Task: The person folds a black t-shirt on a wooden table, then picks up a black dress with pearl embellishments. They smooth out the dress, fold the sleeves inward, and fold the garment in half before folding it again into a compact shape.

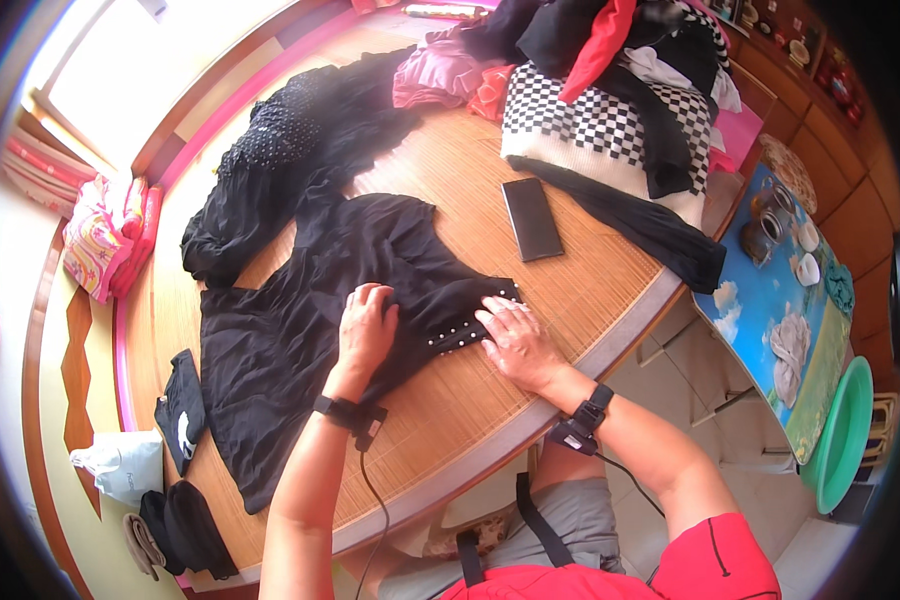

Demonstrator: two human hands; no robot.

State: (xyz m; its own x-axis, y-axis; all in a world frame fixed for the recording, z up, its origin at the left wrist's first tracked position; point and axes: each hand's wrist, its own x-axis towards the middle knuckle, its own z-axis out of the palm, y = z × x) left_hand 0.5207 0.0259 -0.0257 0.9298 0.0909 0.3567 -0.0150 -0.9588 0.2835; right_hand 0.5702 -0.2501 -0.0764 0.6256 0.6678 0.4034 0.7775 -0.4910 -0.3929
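Note:
A thin black garment (280, 330) with small white beads along one edge lies spread on the wooden table. My left hand (368, 328) rests on its middle, fingers bent together against the cloth. My right hand (518, 342) lies over the beaded edge, its fingers stretched out and slightly apart on the fabric. Beyond it, a second black garment (280, 135) with a studded part lies bunched up, touching the first. A dark phone (532, 220) lies on the table past my right hand.
A clothes pile with a checkered knit (600, 130) stands at the far right, a black sleeve hanging over the edge. Folded dark clothes (185, 525) and a white bag (125, 465) sit at the left. A blue-topped side table (760, 300) and green basin (842, 435) stand at the right.

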